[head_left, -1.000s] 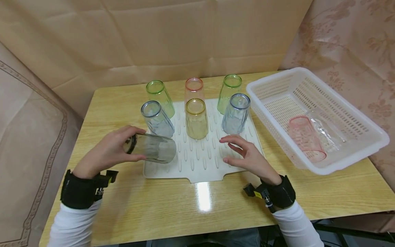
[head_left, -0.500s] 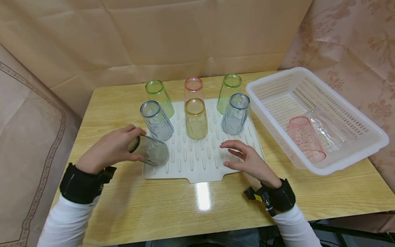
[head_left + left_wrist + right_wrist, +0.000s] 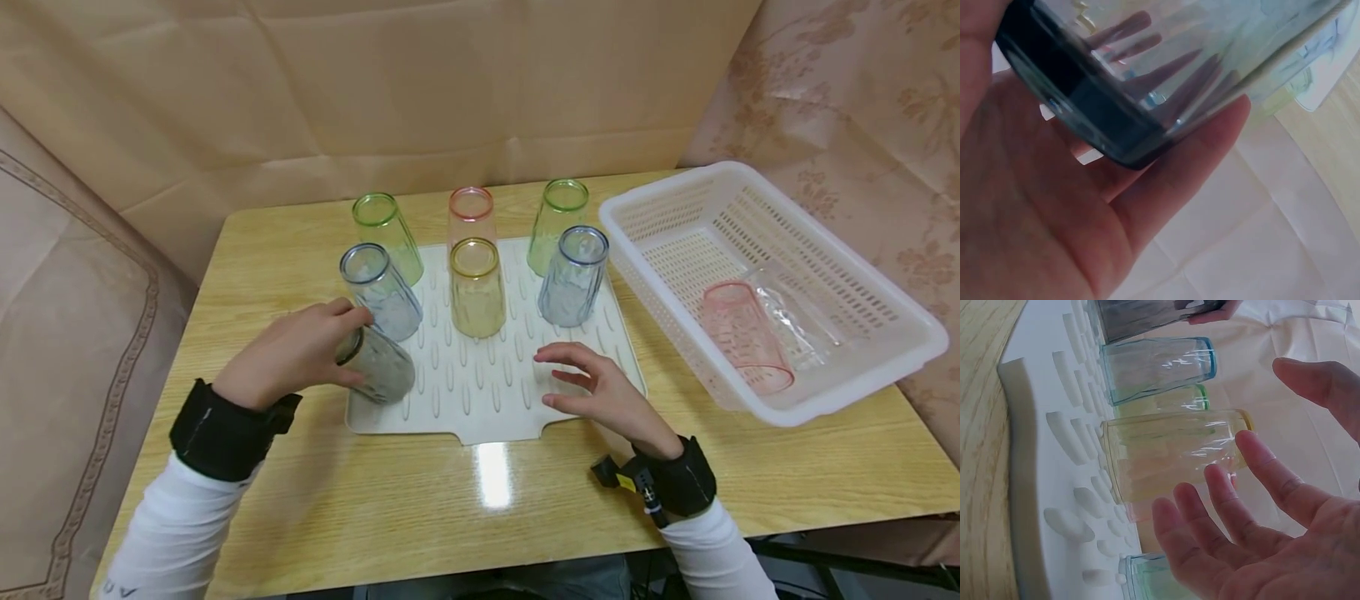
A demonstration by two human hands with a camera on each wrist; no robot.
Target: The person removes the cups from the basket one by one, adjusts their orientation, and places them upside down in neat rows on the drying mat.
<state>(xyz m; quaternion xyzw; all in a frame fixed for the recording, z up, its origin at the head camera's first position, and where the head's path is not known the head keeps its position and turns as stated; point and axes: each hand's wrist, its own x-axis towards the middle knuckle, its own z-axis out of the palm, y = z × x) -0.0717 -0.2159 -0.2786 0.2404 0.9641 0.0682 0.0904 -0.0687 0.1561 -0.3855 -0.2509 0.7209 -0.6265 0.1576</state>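
Note:
My left hand (image 3: pixel 300 346) grips a grey glass (image 3: pixel 382 369) by its dark thick base, mouth downward and tilted, over the front left of the white drying mat (image 3: pixel 480 417). In the left wrist view, fingers wrap round the dark base of that glass (image 3: pixel 1104 100). My right hand (image 3: pixel 600 387) hovers over the front right of the mat, fingers apart and loosely bent, holding nothing. Upside down on the mat stand a blue glass (image 3: pixel 380 292), a yellow glass (image 3: pixel 478 292), another blue glass (image 3: pixel 573 279), and behind them a green glass (image 3: pixel 393 237), a pink glass (image 3: pixel 471 218) and another green glass (image 3: pixel 555 229).
A white plastic basket (image 3: pixel 652 321) stands on the right of the wooden table (image 3: pixel 420 517). Inside it lie a pink glass (image 3: pixel 742 337) and a clear glass (image 3: pixel 798 321). A beige cloth (image 3: pixel 450 92) hangs behind the table.
The grey glass has gone from nearly level to tilted mouth downward, lower at the front left of the mat. My left hand has turned over with it. The right hand has barely moved.

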